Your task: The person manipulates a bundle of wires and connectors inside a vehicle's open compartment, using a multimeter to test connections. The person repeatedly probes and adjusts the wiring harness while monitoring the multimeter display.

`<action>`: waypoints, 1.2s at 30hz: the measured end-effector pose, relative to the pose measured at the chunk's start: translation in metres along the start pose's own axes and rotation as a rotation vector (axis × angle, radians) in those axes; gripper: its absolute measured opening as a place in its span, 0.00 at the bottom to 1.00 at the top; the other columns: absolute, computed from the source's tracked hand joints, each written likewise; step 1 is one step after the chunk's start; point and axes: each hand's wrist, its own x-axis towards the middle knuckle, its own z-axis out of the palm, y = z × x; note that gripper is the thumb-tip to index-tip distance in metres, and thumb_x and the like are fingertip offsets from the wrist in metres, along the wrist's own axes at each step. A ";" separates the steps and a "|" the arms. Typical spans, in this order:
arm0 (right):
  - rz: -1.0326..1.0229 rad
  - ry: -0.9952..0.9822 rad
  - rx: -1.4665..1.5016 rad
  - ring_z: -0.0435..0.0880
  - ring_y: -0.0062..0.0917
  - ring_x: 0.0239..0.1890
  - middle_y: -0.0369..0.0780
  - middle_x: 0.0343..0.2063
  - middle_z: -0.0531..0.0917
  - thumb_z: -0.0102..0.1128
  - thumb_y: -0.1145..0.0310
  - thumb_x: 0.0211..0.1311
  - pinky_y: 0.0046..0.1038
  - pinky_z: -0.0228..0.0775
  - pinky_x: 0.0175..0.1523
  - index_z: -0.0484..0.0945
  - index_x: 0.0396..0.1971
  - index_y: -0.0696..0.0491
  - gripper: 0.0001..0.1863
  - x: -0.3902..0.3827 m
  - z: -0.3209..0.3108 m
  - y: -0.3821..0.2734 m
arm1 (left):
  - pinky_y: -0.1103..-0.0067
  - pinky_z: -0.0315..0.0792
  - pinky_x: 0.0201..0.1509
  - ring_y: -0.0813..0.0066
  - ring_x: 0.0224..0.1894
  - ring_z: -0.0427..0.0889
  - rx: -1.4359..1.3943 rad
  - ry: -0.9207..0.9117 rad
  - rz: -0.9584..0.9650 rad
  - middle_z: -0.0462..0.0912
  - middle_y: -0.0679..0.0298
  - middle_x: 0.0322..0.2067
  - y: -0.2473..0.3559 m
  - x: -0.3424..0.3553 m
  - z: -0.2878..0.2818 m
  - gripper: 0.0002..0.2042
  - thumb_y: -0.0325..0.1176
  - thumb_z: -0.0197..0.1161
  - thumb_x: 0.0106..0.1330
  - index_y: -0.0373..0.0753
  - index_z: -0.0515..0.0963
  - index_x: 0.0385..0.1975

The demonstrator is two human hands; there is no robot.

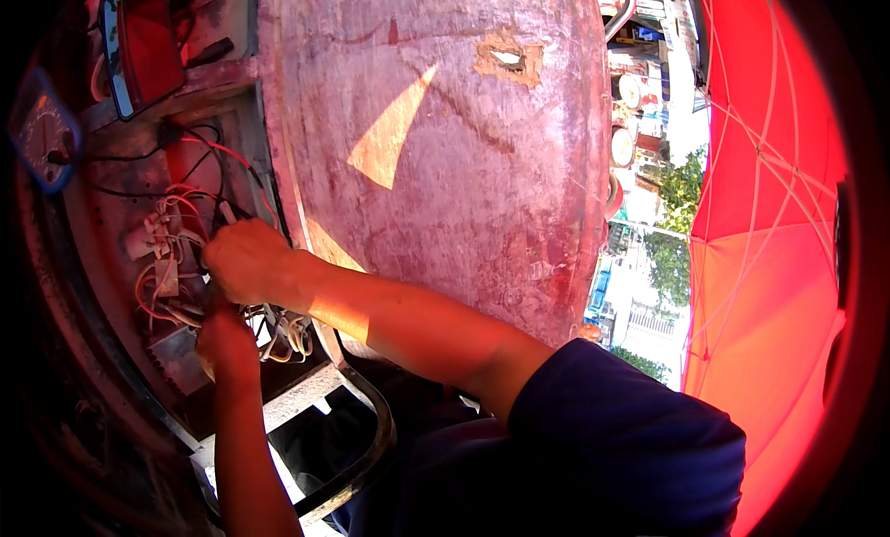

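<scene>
Head view: our right hand (pixel 246 259) reaches in at nine o'clock, our left hand (pixel 227 342) just below toward eight, both among tangled wires (pixel 171 250) at nine o'clock inside a metal box (pixel 113 224). Fingers curl, but we cannot tell what either grip pinches. A blue-rimmed meter (pixel 44 134) sits between nine and ten.

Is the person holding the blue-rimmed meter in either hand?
No, the meter is apart at the far left, while the left hand and right hand are both among the wires.
</scene>
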 end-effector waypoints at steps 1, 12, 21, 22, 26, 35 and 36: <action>-0.007 0.009 -0.001 0.83 0.44 0.34 0.50 0.27 0.83 0.64 0.70 0.37 0.38 0.76 0.39 0.83 0.23 0.58 0.09 0.000 0.001 0.000 | 0.58 0.74 0.40 0.44 0.38 0.80 0.039 -0.005 -0.025 0.80 0.48 0.37 0.004 -0.002 0.000 0.12 0.28 0.55 0.61 0.39 0.73 0.45; 0.066 0.026 0.113 0.82 0.46 0.34 0.50 0.27 0.82 0.62 0.66 0.42 0.42 0.74 0.39 0.83 0.26 0.52 0.10 0.001 0.002 0.000 | 0.66 0.72 0.47 0.55 0.39 0.77 0.262 0.063 0.207 0.76 0.55 0.34 0.009 -0.009 -0.009 0.14 0.25 0.56 0.57 0.36 0.72 0.44; 0.091 0.055 0.184 0.82 0.44 0.35 0.50 0.27 0.82 0.58 0.69 0.48 0.42 0.73 0.42 0.83 0.31 0.53 0.10 0.001 -0.002 -0.001 | 0.65 0.66 0.51 0.52 0.48 0.71 0.065 0.195 0.264 0.75 0.52 0.39 0.014 -0.010 -0.038 0.17 0.24 0.58 0.54 0.34 0.74 0.46; 0.102 0.060 0.266 0.82 0.44 0.35 0.50 0.27 0.82 0.58 0.69 0.49 0.41 0.73 0.43 0.83 0.31 0.54 0.10 -0.002 -0.007 0.001 | 0.64 0.67 0.51 0.52 0.48 0.71 -0.042 0.200 0.235 0.74 0.52 0.39 0.013 -0.009 -0.040 0.18 0.24 0.58 0.54 0.34 0.74 0.47; 0.085 0.199 0.617 0.82 0.43 0.34 0.51 0.28 0.81 0.57 0.67 0.53 0.40 0.72 0.42 0.82 0.33 0.57 0.11 -0.015 -0.025 0.000 | 0.61 0.67 0.50 0.50 0.45 0.72 -0.043 0.107 0.291 0.73 0.50 0.37 -0.003 0.003 -0.053 0.20 0.20 0.59 0.50 0.34 0.74 0.47; 0.193 0.387 0.935 0.77 0.23 0.27 0.44 0.23 0.79 0.53 0.69 0.63 0.29 0.68 0.34 0.72 0.39 0.62 0.11 -0.056 -0.072 -0.017 | 0.65 0.72 0.45 0.54 0.43 0.76 0.091 0.147 0.392 0.75 0.54 0.41 -0.009 -0.010 -0.053 0.17 0.18 0.55 0.52 0.34 0.75 0.44; 0.160 0.430 0.919 0.77 0.23 0.27 0.44 0.23 0.78 0.53 0.69 0.62 0.29 0.68 0.34 0.71 0.38 0.62 0.11 -0.054 -0.066 -0.016 | 0.66 0.72 0.46 0.54 0.44 0.76 0.105 0.143 0.406 0.75 0.55 0.41 -0.010 -0.011 -0.055 0.17 0.18 0.55 0.53 0.34 0.75 0.44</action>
